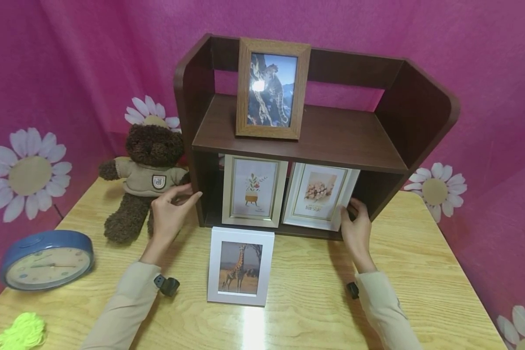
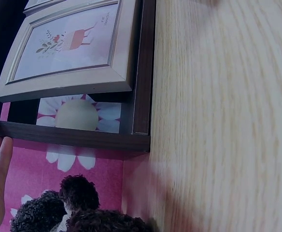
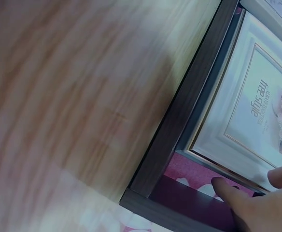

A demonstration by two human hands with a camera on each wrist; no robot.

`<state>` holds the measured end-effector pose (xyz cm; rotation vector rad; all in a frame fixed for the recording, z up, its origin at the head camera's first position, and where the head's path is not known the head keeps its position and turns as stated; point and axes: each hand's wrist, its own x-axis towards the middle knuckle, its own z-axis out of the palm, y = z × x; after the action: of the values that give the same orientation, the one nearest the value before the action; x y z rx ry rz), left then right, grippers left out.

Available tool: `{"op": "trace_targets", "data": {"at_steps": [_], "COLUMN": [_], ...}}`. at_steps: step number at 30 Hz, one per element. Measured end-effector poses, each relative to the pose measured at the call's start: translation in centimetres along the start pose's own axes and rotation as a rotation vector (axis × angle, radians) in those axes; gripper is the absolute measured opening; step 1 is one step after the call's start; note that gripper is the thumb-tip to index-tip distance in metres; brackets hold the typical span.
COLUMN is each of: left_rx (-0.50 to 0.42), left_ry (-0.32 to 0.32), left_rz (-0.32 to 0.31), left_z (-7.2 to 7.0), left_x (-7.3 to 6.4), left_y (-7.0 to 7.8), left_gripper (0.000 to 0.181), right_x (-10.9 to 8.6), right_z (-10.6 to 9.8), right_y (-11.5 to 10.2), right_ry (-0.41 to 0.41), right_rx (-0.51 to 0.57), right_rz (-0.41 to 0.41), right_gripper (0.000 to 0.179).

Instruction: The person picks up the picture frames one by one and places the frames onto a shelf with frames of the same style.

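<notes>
A dark brown two-tier bookshelf (image 1: 341, 138) stands on the table. My left hand (image 1: 171, 215) grips its left side panel (image 2: 78, 137), thumb on the inner face and fingers outside. On the lower tier are a cream picture frame (image 1: 228, 192) with a potted-plant print and, to its right, a white picture frame (image 3: 213, 133) with a flower print, slightly tilted. My right hand (image 1: 358, 236) pinches the white frame's right edge, thumb on the front; some fingertips are hidden behind it. A wooden picture frame (image 1: 243, 92) with a leopard photo stands on the upper tier.
Before the shelf stands a white-bordered giraffe picture frame (image 1: 214, 272). Left of the shelf sits a brown teddy bear (image 1: 135, 182) in a beige top, close to my left hand. A blue clock (image 1: 48, 260) and bright green yarn (image 1: 21, 333) lie at the table's left.
</notes>
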<state>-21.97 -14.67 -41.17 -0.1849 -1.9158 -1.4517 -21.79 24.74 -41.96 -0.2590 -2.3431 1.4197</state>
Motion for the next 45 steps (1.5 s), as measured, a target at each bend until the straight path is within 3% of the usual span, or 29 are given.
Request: {"op": "trace_targets", "data": {"at_steps": [15,21,33,40,45], "left_rx": [0.047,0.075,0.03,0.066,0.057], "left_ry": [0.005,-0.002,-0.004,-0.012,-0.013], "left_rz": [0.034,0.047,0.029,0.029,0.021], "left_z": [0.0,0.1,0.0,-0.3,-0.5], "left_x": [0.1,0.1,0.2,-0.1,-0.2], "left_y": [0.5,1.5,0.5,4.0,4.3], "left_gripper": [0.023,0.022,0.022,0.02,0.021], "right_x": [-1.1,-1.7,-5.0,-6.8,-7.8], "right_z": [-0.4,-0.6,-0.5,-0.3,0.0], "right_y": [-0.3,-0.7,-2.8,-3.4,-3.7], "right_ry": [0.002,0.005,-0.117,-0.206,-0.274], "right_rx": [-0.026,-0.006,0.007,-0.011,-0.017], "right_rz": [0.008,-0.056,-0.185,-0.216,-0.274], "right_gripper": [0.042,0.038,0.021,0.021,0.019]}}
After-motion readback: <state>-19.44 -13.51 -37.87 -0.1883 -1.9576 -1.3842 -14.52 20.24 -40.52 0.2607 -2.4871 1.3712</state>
